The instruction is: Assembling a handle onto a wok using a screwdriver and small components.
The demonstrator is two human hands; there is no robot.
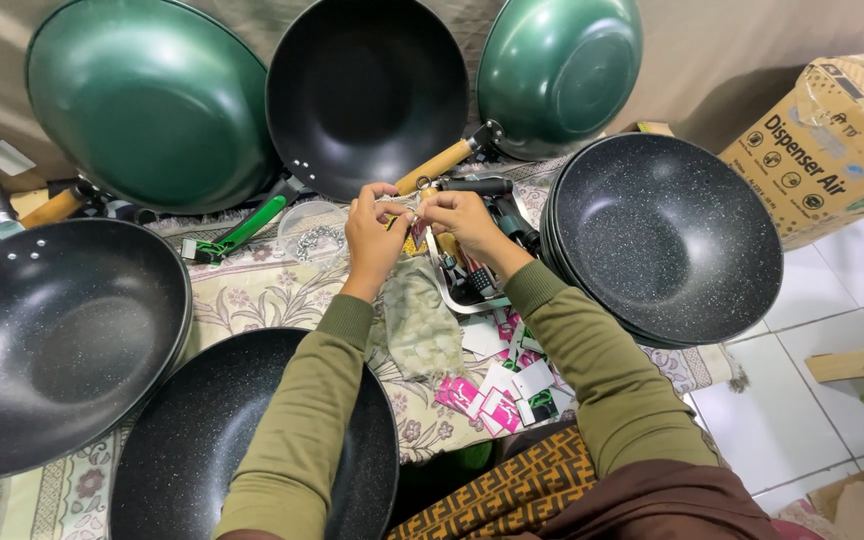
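Observation:
My left hand (372, 235) and my right hand (462, 218) meet above the patterned cloth (262, 290), both pinching a small clear plastic bag (404, 205) with tiny metal parts between the fingertips. Both arms wear olive-green sleeves. Below the hands lies a crumpled clear bag (420, 325) and a scatter of pink and white cards (502, 385). A small clear round tub (310, 232) sits just left of my left hand. A tray with dark handles (472, 280) lies under my right wrist.
Woks ring the work spot: a green one (152, 100) and a black one (367, 90) lean at the back beside another green one (557, 65); a speckled stack (667, 235) sits right, two black woks (52, 340) (192, 440) left. A cardboard box (832, 140) stands far right on white tiles.

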